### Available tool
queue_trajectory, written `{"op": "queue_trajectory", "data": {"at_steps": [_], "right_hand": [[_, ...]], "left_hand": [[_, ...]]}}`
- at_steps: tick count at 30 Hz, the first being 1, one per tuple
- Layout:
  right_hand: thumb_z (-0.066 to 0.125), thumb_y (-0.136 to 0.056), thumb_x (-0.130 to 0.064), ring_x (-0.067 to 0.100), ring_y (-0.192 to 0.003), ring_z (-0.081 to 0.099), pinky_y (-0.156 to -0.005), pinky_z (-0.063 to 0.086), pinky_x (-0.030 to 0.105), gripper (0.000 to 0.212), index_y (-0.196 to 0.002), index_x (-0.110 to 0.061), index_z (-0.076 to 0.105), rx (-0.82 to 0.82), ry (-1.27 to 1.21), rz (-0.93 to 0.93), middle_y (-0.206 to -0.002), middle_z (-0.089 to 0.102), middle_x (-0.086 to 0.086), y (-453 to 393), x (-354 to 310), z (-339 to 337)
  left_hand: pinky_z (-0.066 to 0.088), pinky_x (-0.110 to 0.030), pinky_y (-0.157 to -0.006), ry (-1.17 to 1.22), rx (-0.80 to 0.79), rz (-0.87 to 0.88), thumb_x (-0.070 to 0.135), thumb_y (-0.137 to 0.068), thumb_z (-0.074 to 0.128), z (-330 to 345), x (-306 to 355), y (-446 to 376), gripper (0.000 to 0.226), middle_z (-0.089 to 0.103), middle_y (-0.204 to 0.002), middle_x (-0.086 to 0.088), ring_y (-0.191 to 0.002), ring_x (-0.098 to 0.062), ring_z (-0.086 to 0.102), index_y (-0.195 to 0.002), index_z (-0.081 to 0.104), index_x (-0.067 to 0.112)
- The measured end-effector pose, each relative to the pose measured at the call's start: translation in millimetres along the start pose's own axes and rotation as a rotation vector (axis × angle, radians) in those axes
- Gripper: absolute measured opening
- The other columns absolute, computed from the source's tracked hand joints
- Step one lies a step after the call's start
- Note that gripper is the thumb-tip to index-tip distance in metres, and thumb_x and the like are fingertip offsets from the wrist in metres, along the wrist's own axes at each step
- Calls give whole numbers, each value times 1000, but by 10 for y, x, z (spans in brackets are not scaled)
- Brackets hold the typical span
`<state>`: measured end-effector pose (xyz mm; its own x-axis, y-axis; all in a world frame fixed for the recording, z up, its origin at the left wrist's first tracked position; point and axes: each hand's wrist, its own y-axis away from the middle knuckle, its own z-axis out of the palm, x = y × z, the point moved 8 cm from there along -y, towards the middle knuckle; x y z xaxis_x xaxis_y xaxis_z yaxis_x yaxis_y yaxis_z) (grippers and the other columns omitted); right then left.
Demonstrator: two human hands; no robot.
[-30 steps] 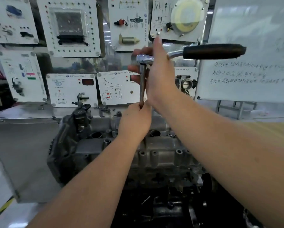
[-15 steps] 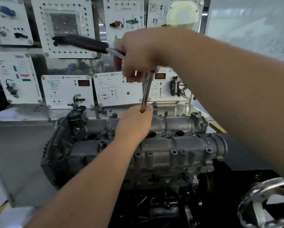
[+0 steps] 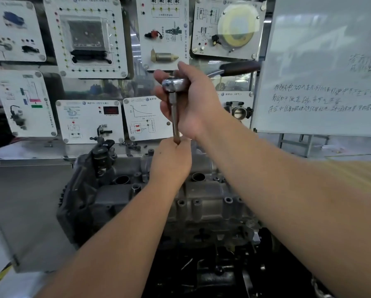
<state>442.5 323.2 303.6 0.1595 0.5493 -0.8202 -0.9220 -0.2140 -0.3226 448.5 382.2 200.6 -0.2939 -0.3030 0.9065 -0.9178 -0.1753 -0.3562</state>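
ratchet (image 3: pixel 176 84) held upright over engine (image 3: pixel 201 207) by both hands.

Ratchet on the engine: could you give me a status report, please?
Right hand grips ratchet head. Left hand holds extension bar low, upright over engine. Bar's tip hidden in left hand.

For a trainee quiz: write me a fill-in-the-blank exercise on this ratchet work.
The right hand cups the ratchet at its chrome ____.
The left hand grips the extension bar at its ____ end.
The ratchet's black handle points to the person's ____.
Missing words: head; lower; right.
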Motion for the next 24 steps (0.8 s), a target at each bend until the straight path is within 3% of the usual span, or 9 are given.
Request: {"op": "queue_trajectory", "data": {"at_steps": [2,4,9,12,14,16,19,22,24], "right_hand": [[49,-102,-31,9,-47,62,-58,51,22,56,-56,-12,74,0,100,132,-63,68,-2,-38,-8,-39],[51,-100,-26,9,-46,61,-67,55,27,47,-61,-11,73,5,269,238,-61,67,-3,-59,-65,-46],[56,-99,-16,16,-61,72,-64,61,35,18,-86,-10,66,45,1238,189,-73,74,0,-119,-570,109],[68,-92,-12,13,-60,73,-54,54,24,3,-92,-12,65,-150,1837,-42,-82,75,3,-67,-631,426],[72,-92,-27,6,-60,60,-53,39,19,24,-77,-24,53,-246,2128,-376,-74,61,-7,-10,-541,571],[64,-95,-45,1,-59,43,-53,27,19,40,-68,-29,40,-173,2029,-686,-67,46,-12,139,-487,557],[50,-101,-35,5,-60,43,-58,33,19,36,-71,-16,49,2,1335,-884,-67,47,-6,300,-509,295],[37,-107,-46,17,-67,63,-65,53,30,47,-88,-11,62,107,528,-557,-80,68,6,156,-301,-49],[41,-106,-47,20,-58,62,-59,49,29,45,-86,-16,66,66,124,-259,-82,73,6,33,-105,-115]], "left_hand": [[54,-42,-69,-31,-11,50,55,-90,42,25,29,-2,43,67,-65,-2,-67,-27,65,-69,58,21],[56,-42,-71,-63,-6,72,58,-98,40,27,25,-16,48,68,-69,-2,-70,-26,68,-72,59,22],[49,-35,-63,-173,-41,117,59,-104,36,40,48,-1,49,65,-70,1,-69,-21,66,-72,55,27],[43,-32,-59,-297,-82,153,62,-103,33,104,86,38,51,63,-69,3,-67,-18,64,-73,54,27],[42,-32,-59,-269,-82,130,61,-104,32,97,82,19,51,65,-71,3,-68,-18,65,-74,55,26],[42,-33,-60,-222,-63,100,60,-104,33,67,62,-3,51,68,-75,1,-70,-18,66,-77,57,24],[48,-35,-62,-148,-33,93,60,-102,36,37,54,-6,51,69,-71,-1,-66,-20,66,-72,56,23],[54,-42,-65,-109,-26,87,55,-99,38,20,68,20,50,69,-70,-7,-62,-25,64,-71,58,19],[58,-51,-73,-87,-37,76,51,-96,40,17,77,36,48,71,-76,-12,-73,-36,68,-79,62,13]]}}
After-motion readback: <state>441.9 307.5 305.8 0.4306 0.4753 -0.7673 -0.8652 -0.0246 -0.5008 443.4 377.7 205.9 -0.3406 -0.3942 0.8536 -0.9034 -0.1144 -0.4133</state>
